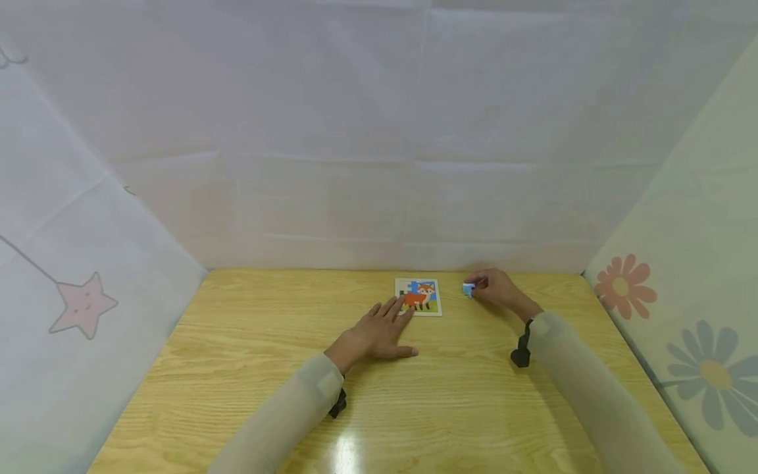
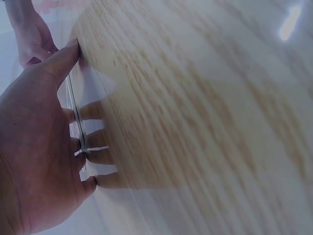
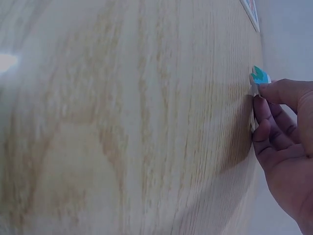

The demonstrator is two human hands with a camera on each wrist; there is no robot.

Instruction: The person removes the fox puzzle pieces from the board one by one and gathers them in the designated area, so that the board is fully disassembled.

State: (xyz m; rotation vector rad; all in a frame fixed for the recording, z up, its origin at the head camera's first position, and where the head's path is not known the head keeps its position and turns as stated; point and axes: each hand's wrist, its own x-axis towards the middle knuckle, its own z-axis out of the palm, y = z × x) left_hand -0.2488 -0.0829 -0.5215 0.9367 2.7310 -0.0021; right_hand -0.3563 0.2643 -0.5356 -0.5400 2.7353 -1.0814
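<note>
A square jigsaw puzzle (image 1: 431,307) with a fox picture lies in a white frame near the back of the table. Part of its upper left shows a pale gap. My left hand (image 1: 381,330) lies with straight, spread fingers, its fingertips on the puzzle's lower left edge. To the right of the puzzle, my right hand (image 1: 496,288) pinches a small blue and white puzzle piece (image 1: 468,289) between thumb and fingers. In the right wrist view the piece (image 3: 260,76) shows blue with a green patch, close to the tabletop.
The wooden table (image 1: 266,368) reaches back to a pale cloth wall (image 1: 331,197). Cloth side panels carry a pink star (image 1: 84,305) on the left and printed flowers (image 1: 626,286) on the right. Each wrist wears a black strap device (image 1: 521,352).
</note>
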